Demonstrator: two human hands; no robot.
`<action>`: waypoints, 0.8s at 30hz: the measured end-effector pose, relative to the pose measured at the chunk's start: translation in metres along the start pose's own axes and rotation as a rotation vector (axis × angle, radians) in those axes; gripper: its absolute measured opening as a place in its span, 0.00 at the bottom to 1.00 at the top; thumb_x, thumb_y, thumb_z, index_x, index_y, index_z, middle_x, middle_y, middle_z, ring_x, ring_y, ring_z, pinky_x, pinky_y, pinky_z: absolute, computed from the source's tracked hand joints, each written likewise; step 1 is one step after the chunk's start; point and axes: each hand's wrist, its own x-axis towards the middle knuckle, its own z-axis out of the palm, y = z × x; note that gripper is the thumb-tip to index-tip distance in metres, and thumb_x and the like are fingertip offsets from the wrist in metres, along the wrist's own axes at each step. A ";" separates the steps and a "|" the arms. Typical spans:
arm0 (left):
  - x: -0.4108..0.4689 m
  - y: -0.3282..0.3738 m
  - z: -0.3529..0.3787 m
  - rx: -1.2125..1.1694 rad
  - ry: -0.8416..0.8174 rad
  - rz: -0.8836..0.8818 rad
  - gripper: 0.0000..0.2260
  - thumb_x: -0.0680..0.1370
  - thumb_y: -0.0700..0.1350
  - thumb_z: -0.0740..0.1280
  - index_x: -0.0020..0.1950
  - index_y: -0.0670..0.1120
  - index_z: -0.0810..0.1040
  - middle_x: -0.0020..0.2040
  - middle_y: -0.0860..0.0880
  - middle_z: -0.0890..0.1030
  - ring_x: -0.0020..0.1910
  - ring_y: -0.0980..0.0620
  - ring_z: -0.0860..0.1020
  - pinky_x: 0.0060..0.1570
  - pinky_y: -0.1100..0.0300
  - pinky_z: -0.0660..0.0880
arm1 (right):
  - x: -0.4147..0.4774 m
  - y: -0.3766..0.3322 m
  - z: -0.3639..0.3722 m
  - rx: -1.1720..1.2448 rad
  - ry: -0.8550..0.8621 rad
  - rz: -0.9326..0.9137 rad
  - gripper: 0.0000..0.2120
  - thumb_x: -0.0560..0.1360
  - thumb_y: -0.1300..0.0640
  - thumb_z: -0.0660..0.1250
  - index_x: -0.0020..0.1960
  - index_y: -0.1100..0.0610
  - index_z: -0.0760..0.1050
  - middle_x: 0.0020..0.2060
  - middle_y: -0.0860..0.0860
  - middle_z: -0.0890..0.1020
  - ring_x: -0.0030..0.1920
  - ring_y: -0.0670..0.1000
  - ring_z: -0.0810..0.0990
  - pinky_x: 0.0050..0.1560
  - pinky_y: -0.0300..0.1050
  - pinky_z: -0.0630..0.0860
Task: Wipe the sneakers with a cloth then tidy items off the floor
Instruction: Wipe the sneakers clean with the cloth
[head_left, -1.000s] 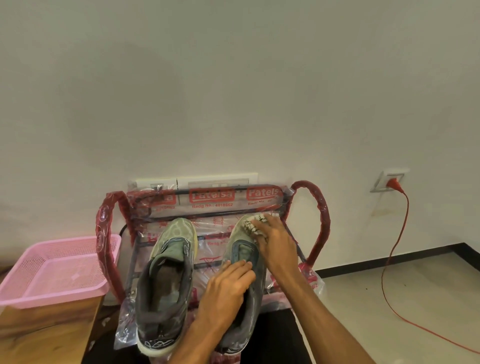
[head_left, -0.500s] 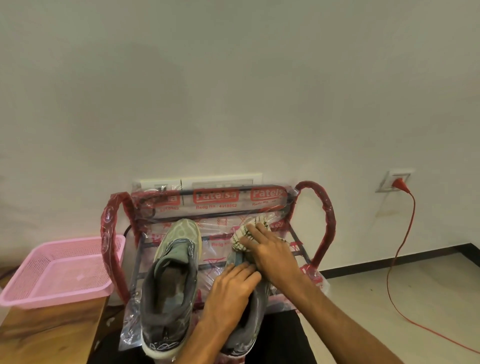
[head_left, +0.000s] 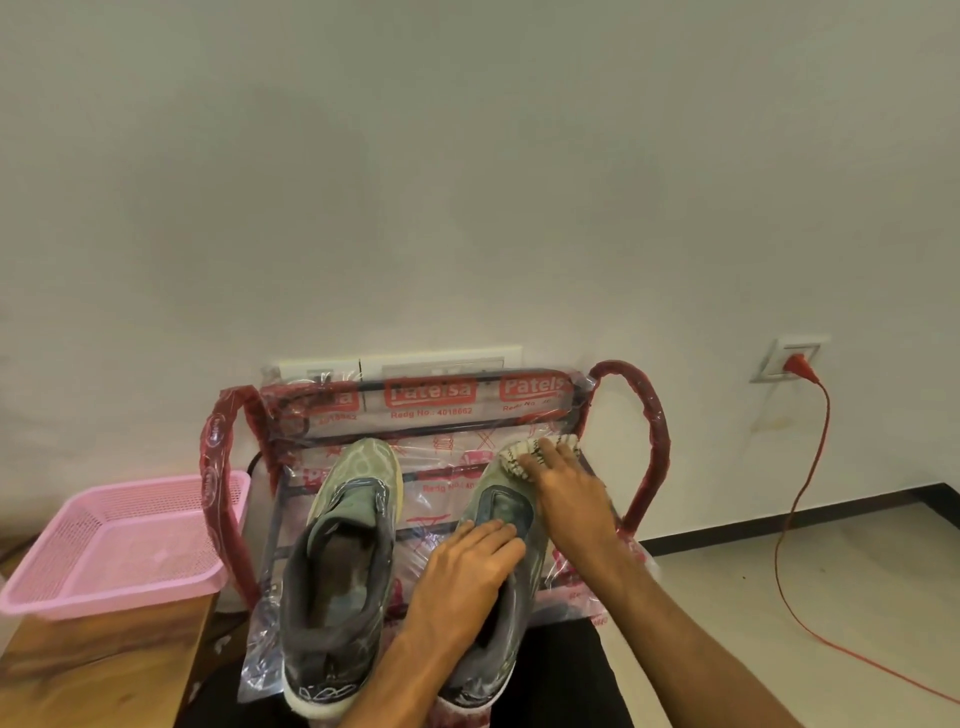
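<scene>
Sneakers (head_left: 343, 551): matt grey-green cloth uppers, dull and dusty-looking, on pale rubbery soles. Cloth (head_left: 511, 460): off-white woven fabric with dark stitching, coarse and bunched. Rack (head_left: 647, 447): dark matt metal bars under crinkled, glossy clear plastic film printed in red; the red side arms are wrapped in the same shiny film. Basket (head_left: 104, 597): pink plastic with perforated mesh walls, low sheen. Worktop (head_left: 104, 670): brown wood with visible grain and a glossy varnish. Wall (head_left: 467, 182): smooth matt paint. Floor (head_left: 831, 571): pale, smooth, faintly glossy. Cable (head_left: 777, 561): smooth red plastic sheath. Socket plate (head_left: 774, 358): white plastic.
</scene>
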 end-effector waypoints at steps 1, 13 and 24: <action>0.000 -0.002 0.001 -0.009 0.001 -0.011 0.21 0.56 0.36 0.82 0.44 0.48 0.81 0.48 0.49 0.85 0.48 0.52 0.83 0.48 0.54 0.81 | -0.004 -0.009 0.002 0.023 -0.018 -0.032 0.26 0.81 0.58 0.61 0.77 0.51 0.59 0.78 0.55 0.56 0.77 0.59 0.55 0.72 0.55 0.61; 0.002 0.000 -0.003 0.034 -0.045 -0.066 0.22 0.57 0.37 0.81 0.46 0.50 0.80 0.51 0.50 0.84 0.52 0.51 0.83 0.49 0.54 0.81 | -0.001 -0.005 0.008 0.254 0.092 0.208 0.21 0.80 0.60 0.61 0.71 0.47 0.70 0.66 0.51 0.76 0.62 0.54 0.77 0.59 0.48 0.75; -0.010 0.005 0.006 0.087 -0.033 -0.048 0.21 0.56 0.39 0.82 0.45 0.49 0.83 0.49 0.49 0.85 0.53 0.50 0.82 0.51 0.54 0.79 | 0.007 0.016 0.005 -0.060 0.134 -0.157 0.36 0.68 0.55 0.78 0.73 0.52 0.68 0.73 0.58 0.67 0.71 0.62 0.68 0.64 0.57 0.71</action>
